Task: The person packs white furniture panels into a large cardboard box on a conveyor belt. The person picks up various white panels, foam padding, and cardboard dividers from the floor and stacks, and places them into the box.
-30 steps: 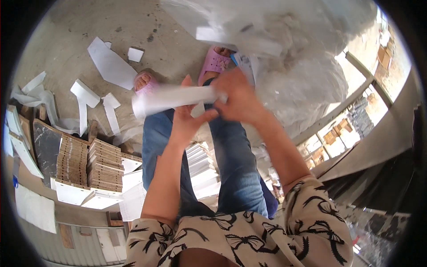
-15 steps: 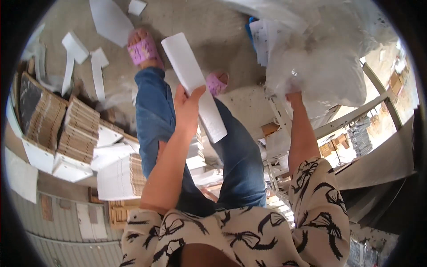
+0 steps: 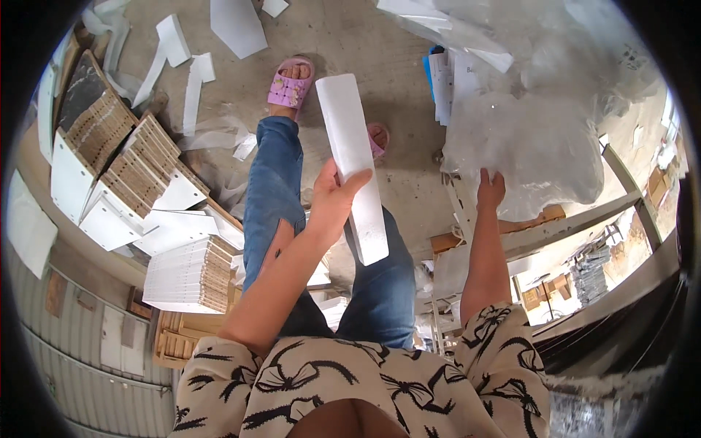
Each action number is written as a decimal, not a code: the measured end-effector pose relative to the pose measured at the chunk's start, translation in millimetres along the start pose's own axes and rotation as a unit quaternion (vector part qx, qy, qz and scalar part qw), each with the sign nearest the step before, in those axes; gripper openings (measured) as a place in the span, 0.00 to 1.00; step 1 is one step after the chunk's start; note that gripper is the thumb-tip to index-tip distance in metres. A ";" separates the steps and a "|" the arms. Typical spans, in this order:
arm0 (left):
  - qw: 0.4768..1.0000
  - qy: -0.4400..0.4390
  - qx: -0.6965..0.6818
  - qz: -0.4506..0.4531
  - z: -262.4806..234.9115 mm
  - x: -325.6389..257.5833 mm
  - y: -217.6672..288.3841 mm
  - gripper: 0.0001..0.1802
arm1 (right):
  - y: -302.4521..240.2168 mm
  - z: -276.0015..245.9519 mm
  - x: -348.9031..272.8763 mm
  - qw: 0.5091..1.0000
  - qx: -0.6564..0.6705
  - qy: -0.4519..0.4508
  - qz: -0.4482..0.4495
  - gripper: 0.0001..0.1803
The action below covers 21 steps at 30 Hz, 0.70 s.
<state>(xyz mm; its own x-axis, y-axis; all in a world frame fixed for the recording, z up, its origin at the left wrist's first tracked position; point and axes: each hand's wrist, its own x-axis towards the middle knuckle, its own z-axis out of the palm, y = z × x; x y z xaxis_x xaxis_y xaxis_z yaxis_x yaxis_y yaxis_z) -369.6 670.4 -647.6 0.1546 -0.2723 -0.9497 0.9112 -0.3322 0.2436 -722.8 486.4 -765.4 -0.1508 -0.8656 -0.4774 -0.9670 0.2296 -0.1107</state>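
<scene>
A long white foam block (image 3: 354, 171) is gripped across its middle by my left hand (image 3: 337, 196), thumb on top, and it slants above my knees. My right hand (image 3: 491, 191) is at the near edge of a large clear plastic bag (image 3: 529, 146), against the plastic. Its visible fingertips are slightly apart, pointing away from me. The bag is bulky and crumpled, with cloudy contents that I cannot make out.
Stacked white-faced panels with brown slatted edges (image 3: 139, 171) stand at left. White foam scraps (image 3: 172, 40) and a white sheet (image 3: 238, 28) lie on the concrete floor. A metal frame (image 3: 569, 223) runs under the bag at right. White and blue boards (image 3: 441, 84) stand beside the bag.
The whole view has shifted, moving the floor things right and down. The foam block stays in my left hand and is more upright. My right hand's fingertips show more clearly at the bag's edge.
</scene>
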 end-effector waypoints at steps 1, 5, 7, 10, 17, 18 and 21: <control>1.000 -0.016 0.003 -0.007 -4.1 -5.5 8.9 0.19 | 0.2 -7.1 -22.9 1.000 0.012 0.023 0.003 0.33; 0.999 -0.035 0.014 0.003 -23.6 -24.6 32.8 0.19 | -46.2 -41.9 -82.4 0.999 -0.008 0.030 0.006 0.43; 0.999 -0.045 -0.005 -0.007 -16.3 -34.7 40.5 0.17 | -30.5 -55.6 -96.2 0.996 -0.045 0.067 -0.049 0.45; 0.997 -0.082 0.001 0.001 -4.2 -64.9 61.0 0.17 | -47.5 -74.2 -147.8 0.994 -0.034 0.078 -0.064 0.42; 0.979 -0.192 -0.058 -0.022 10.9 -187.3 158.7 0.16 | -290.0 -188.5 -291.3 0.878 0.377 -0.276 -0.100 0.18; 0.977 -0.207 -0.054 -0.019 9.9 -198.2 175.1 0.17 | -318.2 -207.4 -306.9 0.802 0.476 -0.326 -0.152 0.17; 0.964 -0.262 -0.008 0.040 15.2 -260.1 246.2 0.20 | -386.2 -275.1 -337.8 0.776 0.468 -0.374 -0.196 0.20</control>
<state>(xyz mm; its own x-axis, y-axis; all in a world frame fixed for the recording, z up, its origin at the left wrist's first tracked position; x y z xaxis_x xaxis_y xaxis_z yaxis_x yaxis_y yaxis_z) -191.3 645.6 -337.6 0.0144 -0.7175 -0.6964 0.9110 -0.2777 0.3049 -354.9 567.8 -321.5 0.6174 -0.5300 -0.5813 -0.2833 0.5395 -0.7929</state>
